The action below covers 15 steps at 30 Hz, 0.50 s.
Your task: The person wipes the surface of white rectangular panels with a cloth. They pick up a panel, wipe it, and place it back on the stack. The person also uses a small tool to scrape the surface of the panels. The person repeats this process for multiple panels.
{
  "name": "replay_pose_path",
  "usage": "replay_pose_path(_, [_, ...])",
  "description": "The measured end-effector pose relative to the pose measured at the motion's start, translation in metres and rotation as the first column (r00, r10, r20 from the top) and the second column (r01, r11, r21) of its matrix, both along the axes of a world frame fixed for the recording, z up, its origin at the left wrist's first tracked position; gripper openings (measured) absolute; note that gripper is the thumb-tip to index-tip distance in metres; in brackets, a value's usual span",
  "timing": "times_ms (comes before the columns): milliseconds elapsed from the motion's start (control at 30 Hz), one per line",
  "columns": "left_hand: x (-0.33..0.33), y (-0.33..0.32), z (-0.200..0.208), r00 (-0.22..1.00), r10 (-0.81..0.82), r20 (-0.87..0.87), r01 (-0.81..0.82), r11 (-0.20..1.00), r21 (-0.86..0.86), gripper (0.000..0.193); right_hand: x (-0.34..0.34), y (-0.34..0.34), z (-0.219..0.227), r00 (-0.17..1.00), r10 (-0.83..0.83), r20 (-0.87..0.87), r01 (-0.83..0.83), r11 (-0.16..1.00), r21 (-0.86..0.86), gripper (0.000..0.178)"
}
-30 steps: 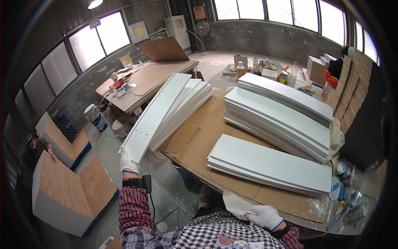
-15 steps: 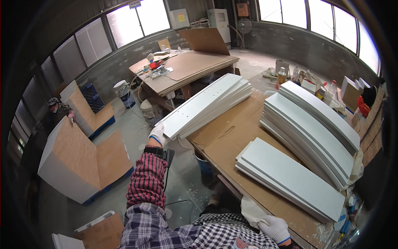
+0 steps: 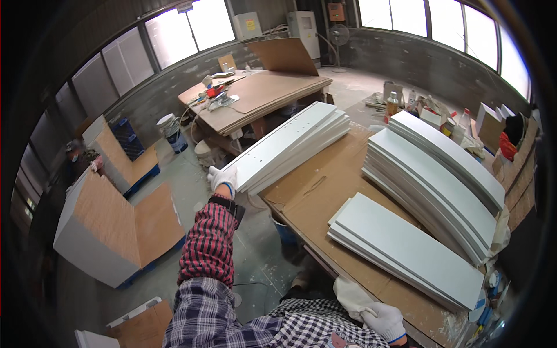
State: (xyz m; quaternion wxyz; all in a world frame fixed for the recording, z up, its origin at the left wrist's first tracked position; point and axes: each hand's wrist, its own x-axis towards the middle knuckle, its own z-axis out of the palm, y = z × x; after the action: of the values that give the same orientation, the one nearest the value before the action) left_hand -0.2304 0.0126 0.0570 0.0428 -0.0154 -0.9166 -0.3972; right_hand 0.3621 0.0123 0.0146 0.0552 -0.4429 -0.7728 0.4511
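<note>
My left hand (image 3: 223, 178), in a white knitted glove, is closed on the near left corner of a white board (image 3: 287, 139) with small drilled holes. That board lies on top of a fanned stack of white boards (image 3: 310, 152) at the table's far left corner. One finger points out to the left; the others are partly hidden against the edge. Low in front of my body, my gloved right hand (image 3: 384, 321) is closed on an off-white cloth (image 3: 350, 297). The cloth hangs beside the brown-covered table (image 3: 307, 188).
More white boards (image 3: 406, 249) and a tall curved-looking stack (image 3: 429, 185) occupy the table's right. Behind stands a table with brown sheets (image 3: 272, 93). Large panels (image 3: 104, 203) stand left on the floor, near another person (image 3: 81, 156). Bottles (image 3: 392, 104) and clutter line the right.
My left hand has shifted slightly and turned at the board's corner, one finger now stretched left. My right hand and the cloth stay about where they were.
</note>
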Motion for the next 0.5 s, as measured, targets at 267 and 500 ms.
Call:
replay_pose_path(267, [0.021, -0.014, 0.035, 0.981, -0.194, -0.015, 0.173, 0.908, -0.38, 0.078, -0.009, 0.003, 0.015, 0.999, 0.039, 0.021, -0.04, 0.998, 0.053, 0.026])
replay_pose_path(500, [0.008, 0.017, 0.076, 0.909, -0.375, 0.184, 0.401, 0.661, -0.634, 0.072, -0.008, 0.004, 0.009, 1.0, -0.008, -0.022, 0.008, 1.0, 0.004, 0.025])
